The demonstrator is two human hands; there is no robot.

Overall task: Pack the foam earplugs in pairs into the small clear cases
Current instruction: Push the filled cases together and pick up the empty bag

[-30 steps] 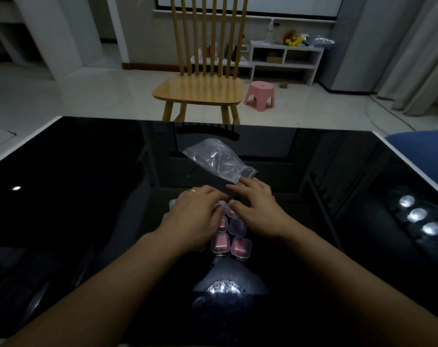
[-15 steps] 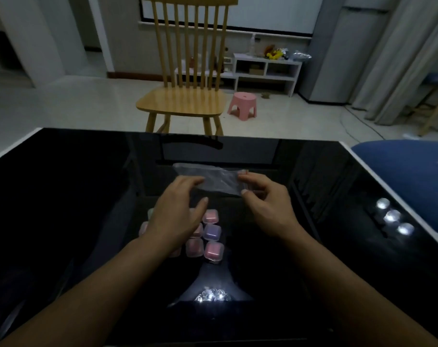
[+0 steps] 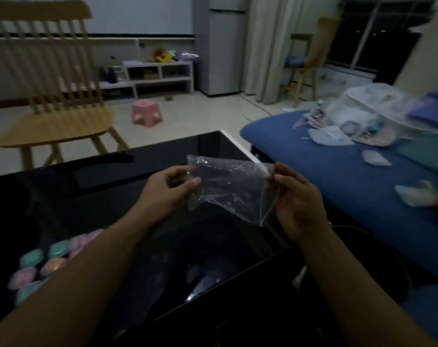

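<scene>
My left hand (image 3: 171,187) pinches one edge of the clear plastic bag (image 3: 228,186) and my right hand (image 3: 296,200) pinches the other, holding it up mid-frame above the black surface (image 3: 87,186). The small cases (image 3: 41,262) (blurred pink, green, orange) sit clustered on the surface at lower left.
</scene>
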